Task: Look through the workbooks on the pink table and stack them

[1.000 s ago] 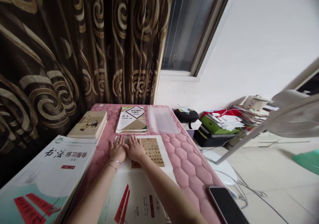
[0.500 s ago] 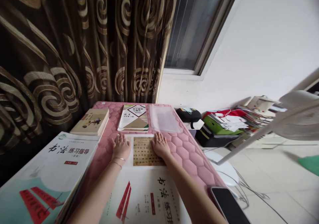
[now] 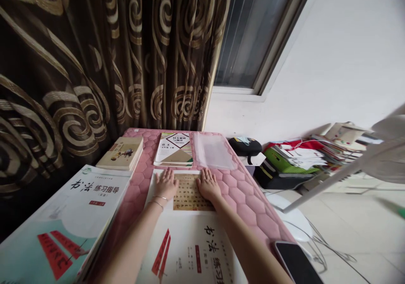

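A calligraphy workbook (image 3: 185,233) lies open on the pink padded surface, its title page nearest me. Its far page carries a yellowish-brown picture of old handwriting (image 3: 191,197). My left hand (image 3: 166,184) rests flat on the far page, left of that picture, fingers extended away from me. Over the picture's right side lies my right hand (image 3: 209,186), flat too, with its fingers extended. Neither hand grips anything. Beyond the fingertips are a Chinese-language exercise book (image 3: 174,150) and a clear plastic book cover (image 3: 213,151).
To the left sit a stack of workbooks (image 3: 72,216) and a thicker tan book (image 3: 122,151). A phone (image 3: 297,261) lies at the near right edge. A black case (image 3: 245,146), piled papers (image 3: 297,155) and a white fan (image 3: 335,176) stand beyond the right side.
My left hand has shifted slightly right, from the page's left edge further onto the page. My right hand stays on the picture. The camera view has turned slightly left.
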### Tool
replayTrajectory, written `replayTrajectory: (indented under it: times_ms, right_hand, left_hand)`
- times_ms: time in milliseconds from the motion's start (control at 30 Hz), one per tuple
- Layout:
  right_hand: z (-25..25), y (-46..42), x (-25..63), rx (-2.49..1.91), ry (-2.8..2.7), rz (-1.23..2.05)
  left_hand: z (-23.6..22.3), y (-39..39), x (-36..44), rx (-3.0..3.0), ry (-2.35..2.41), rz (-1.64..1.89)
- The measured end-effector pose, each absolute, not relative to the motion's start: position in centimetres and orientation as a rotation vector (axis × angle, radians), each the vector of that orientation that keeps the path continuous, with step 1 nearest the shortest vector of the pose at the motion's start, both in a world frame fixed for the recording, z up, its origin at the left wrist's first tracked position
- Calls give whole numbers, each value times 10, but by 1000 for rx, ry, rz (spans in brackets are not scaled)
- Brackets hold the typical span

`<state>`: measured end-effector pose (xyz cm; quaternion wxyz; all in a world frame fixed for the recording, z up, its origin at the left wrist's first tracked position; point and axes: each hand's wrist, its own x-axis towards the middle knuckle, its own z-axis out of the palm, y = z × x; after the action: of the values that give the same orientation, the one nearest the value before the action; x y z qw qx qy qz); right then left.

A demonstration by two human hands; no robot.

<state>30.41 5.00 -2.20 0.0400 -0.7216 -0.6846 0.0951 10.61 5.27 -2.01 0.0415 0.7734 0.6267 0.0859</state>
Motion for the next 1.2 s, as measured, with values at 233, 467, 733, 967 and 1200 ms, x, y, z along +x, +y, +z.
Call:
replayTrajectory:
  times_ms: [233,467,733,967,1200]
  right_hand:
    - [-11,47,275,-2223,-2095,178]
    - [-17,48,206,-1716,-2340,397]
    - [-25,42,309,-2192,-2080,295]
    - [-25,38,312,-2237,-2083,245]
    - [-24,37,313,-2276,-2157,167]
  left_hand:
    - [-30,55,78,2413,2028,300]
    - [-33,58,77,2450,2008,214]
    - [-31,60,79,2408,2030,232]
    - [-11,48,74,2350,2020,101]
    - [-13,-21,54,2458,1994,221]
